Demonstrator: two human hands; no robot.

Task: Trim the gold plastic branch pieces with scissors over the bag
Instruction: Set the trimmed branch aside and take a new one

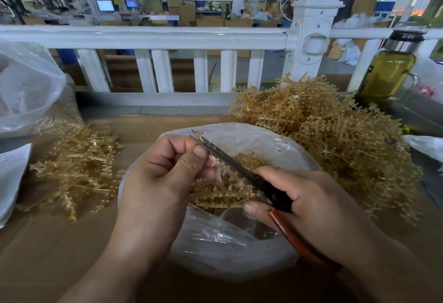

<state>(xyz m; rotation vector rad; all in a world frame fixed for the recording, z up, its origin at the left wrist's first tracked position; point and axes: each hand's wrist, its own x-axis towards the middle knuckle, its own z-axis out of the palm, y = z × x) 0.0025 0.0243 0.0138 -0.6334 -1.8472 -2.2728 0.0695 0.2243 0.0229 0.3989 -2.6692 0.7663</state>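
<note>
My left hand (163, 171) pinches a small gold plastic branch piece (219, 171) between thumb and fingers, above the open clear plastic bag (227, 242). My right hand (299, 197) grips the scissors (223, 156) by their red-brown handles, and the dark blades lie against the held piece, pointing up and left. Inside the bag lies a heap of gold trimmed pieces (220, 197).
A big pile of gold branches (330, 135) lies to the right, a smaller pile (79, 171) to the left. A second plastic bag (26, 87) stands at the far left. A bottle of yellow liquid (386, 72) stands back right by a white railing (143, 36).
</note>
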